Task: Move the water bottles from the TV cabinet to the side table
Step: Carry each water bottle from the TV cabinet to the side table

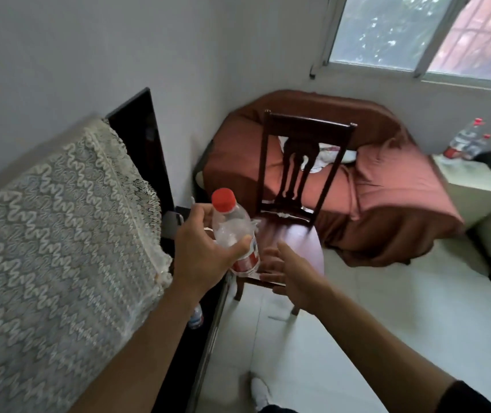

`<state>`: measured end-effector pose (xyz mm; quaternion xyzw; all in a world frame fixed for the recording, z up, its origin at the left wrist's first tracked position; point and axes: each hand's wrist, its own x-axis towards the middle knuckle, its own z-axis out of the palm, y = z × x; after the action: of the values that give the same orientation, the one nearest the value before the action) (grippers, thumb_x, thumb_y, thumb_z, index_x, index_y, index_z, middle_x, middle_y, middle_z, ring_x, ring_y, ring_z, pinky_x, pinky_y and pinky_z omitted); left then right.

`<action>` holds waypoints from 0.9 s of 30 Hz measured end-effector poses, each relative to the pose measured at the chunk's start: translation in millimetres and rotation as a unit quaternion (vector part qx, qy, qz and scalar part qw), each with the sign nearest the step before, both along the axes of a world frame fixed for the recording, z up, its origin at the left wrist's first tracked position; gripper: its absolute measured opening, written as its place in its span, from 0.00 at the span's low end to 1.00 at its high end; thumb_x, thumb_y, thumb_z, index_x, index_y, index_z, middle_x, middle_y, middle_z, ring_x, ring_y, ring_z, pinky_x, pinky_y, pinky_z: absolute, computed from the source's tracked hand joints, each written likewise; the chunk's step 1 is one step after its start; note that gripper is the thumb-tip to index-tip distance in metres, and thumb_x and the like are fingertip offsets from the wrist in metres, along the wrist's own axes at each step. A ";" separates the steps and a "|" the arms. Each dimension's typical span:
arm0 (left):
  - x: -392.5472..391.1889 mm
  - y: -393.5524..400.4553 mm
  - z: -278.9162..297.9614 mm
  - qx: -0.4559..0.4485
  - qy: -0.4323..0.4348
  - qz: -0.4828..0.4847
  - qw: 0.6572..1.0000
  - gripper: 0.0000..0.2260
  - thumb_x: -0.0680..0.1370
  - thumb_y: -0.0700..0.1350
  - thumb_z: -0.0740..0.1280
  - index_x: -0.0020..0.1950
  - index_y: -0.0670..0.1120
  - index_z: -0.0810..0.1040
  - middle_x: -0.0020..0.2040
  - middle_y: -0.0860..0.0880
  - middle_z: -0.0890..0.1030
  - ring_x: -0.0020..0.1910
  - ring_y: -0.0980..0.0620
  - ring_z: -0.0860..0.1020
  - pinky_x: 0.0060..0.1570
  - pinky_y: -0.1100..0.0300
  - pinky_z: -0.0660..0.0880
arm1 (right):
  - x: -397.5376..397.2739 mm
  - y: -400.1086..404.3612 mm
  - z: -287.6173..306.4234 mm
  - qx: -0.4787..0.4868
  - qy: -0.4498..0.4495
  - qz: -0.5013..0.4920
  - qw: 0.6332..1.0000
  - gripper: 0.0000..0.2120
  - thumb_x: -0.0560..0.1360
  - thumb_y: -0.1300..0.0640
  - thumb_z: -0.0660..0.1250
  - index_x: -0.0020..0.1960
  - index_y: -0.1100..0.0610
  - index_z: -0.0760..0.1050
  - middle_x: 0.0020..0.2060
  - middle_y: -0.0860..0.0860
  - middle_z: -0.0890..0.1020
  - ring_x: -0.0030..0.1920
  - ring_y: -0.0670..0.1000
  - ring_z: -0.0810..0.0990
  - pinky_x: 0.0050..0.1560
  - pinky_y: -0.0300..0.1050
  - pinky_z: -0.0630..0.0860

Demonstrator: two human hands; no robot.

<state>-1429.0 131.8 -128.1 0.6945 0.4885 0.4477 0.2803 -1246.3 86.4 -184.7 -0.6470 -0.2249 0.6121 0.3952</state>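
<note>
Left grip: left hand (202, 251) wrapped round the bottle (232, 222), thumb across the clear body above the red label, fingers behind. It's clamped.
Bottle: in the air just off the cabinet (187, 362) edge, above the chair (295, 234) seat, red cap up and leaning a touch to the left.
Right hand: right hand (292, 272) open, fingers spread, palm turned to the bottle's lower end and just beside it. Whether it touches, I can't tell.
Step, by my read: a hand-over, left to right, since the side table (473, 186) lies to the right.
Doing it well: take it low, round the label, below the left thumb; let the left go only once the right has closed.
Watch: the thin wall looks soft, so squeeze lightly.
Route: pass the chair back and the sofa (387, 204) corner.
Landing: two bottles (461, 141) already stand at the table's far edge; set this one upright just beside them.
Left over: one small bottle (195, 316) remains on the cabinet under the left forearm.
</note>
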 end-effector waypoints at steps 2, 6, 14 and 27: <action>8.0 -7.9 -7.9 -0.007 -0.014 -0.037 0.999 0.27 0.62 0.51 0.83 0.55 0.48 0.75 0.46 0.54 0.81 0.44 0.62 0.79 0.40 0.74 0.72 | 1.8 -19.0 -4.9 -0.012 -0.010 -0.033 0.999 0.26 0.80 0.34 0.49 0.64 0.49 0.74 0.55 0.51 0.84 0.58 0.54 0.80 0.60 0.55 0.68; 29.8 -31.0 -20.2 -0.022 -0.029 -0.125 0.991 0.29 0.63 0.53 0.81 0.59 0.49 0.74 0.49 0.57 0.79 0.47 0.61 0.80 0.44 0.69 0.78 | 17.8 -62.4 -8.8 -0.040 0.005 -0.100 0.994 0.28 0.79 0.33 0.50 0.62 0.51 0.76 0.55 0.54 0.83 0.56 0.55 0.79 0.52 0.52 0.71; 102.6 -80.4 -15.5 -0.013 -0.022 -0.273 0.962 0.31 0.63 0.59 0.79 0.60 0.52 0.72 0.53 0.54 0.80 0.50 0.57 0.81 0.47 0.55 0.82 | 66.0 -155.7 -7.5 -0.017 0.050 -0.217 0.975 0.29 0.80 0.33 0.47 0.61 0.50 0.76 0.57 0.54 0.81 0.60 0.56 0.77 0.67 0.58 0.67; 313.3 -217.0 0.7 0.004 0.038 -0.394 0.918 0.30 0.63 0.54 0.83 0.59 0.51 0.73 0.50 0.63 0.77 0.51 0.66 0.77 0.46 0.76 0.74 | 236.7 -320.4 -17.1 0.033 0.104 -0.345 0.932 0.27 0.80 0.34 0.50 0.65 0.50 0.75 0.60 0.55 0.80 0.62 0.57 0.76 0.69 0.62 0.65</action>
<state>-1115.7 -85.3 -127.4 0.8485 0.1834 0.2765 0.4122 -1009.6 -233.9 -201.7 -0.6040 0.0344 0.4942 0.6244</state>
